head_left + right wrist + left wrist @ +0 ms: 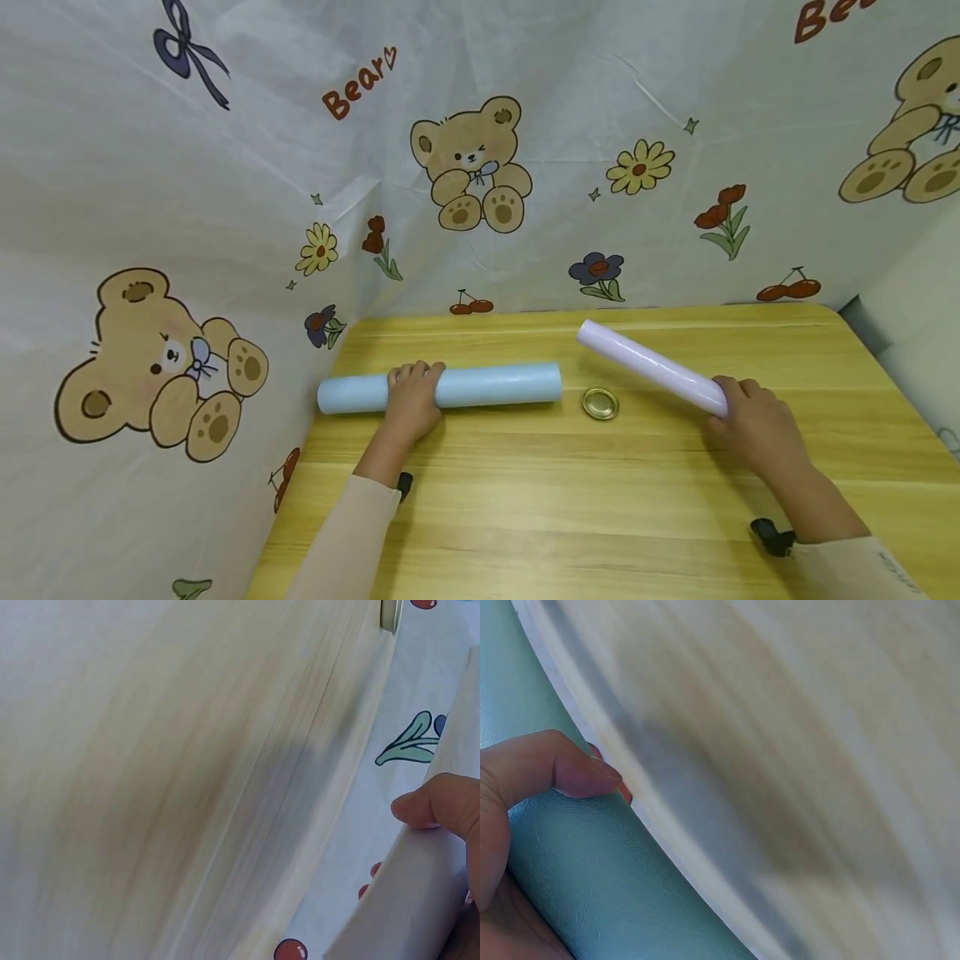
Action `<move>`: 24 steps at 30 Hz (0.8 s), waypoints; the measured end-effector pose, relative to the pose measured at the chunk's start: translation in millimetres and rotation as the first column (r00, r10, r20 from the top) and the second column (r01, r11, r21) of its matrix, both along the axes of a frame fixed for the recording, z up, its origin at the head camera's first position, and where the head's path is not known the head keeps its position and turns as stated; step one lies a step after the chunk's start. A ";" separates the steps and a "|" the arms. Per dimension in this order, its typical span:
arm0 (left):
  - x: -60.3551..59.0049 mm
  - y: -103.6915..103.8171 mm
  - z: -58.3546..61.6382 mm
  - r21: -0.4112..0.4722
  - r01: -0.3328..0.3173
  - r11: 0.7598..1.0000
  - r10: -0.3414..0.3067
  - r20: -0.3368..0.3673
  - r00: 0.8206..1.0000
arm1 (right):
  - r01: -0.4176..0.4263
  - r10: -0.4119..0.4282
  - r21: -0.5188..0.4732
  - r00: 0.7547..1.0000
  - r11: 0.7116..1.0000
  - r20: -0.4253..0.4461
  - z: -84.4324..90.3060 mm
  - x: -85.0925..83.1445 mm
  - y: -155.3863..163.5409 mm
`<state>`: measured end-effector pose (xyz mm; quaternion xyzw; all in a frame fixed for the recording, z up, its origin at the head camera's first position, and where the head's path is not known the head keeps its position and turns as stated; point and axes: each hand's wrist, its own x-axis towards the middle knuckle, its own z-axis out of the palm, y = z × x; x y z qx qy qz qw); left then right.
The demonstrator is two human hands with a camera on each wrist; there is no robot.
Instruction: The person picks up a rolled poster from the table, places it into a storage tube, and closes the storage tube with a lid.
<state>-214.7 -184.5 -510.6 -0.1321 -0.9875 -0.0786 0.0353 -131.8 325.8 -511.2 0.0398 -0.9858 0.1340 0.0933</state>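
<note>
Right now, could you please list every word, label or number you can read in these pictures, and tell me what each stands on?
"Bear" with a small heart, in red-brown letters, on the printed cloth backdrop left of the winking bear.
"Bea", cut off by the picture's top edge, on the same cloth at upper right.
No text shows on the blue roll, the lilac roll, the round metal lid or the wooden table.

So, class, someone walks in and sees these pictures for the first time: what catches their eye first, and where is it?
Two rolls on the yellow wooden table: the left hand grips a pale blue roll lying flat, and the right hand holds the near end of a lilac roll angled towards the back. Between them sits a small round gold lid, and behind hangs a white sheet printed with bears and flowers.
</note>
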 end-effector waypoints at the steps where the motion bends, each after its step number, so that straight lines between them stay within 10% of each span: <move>1: 1.4 -0.1 2.2 0.000 0.003 1.000 -0.003 -0.011 1.000 | 0.007 -0.007 0.007 1.000 1.000 -0.008 1.2 1.3 0.3; 24: 22.0 -6.7 24.8 0.014 0.040 0.999 -0.038 -0.149 0.988 | -0.112 0.113 0.014 0.967 0.994 -0.230 12.0 13.0 17.7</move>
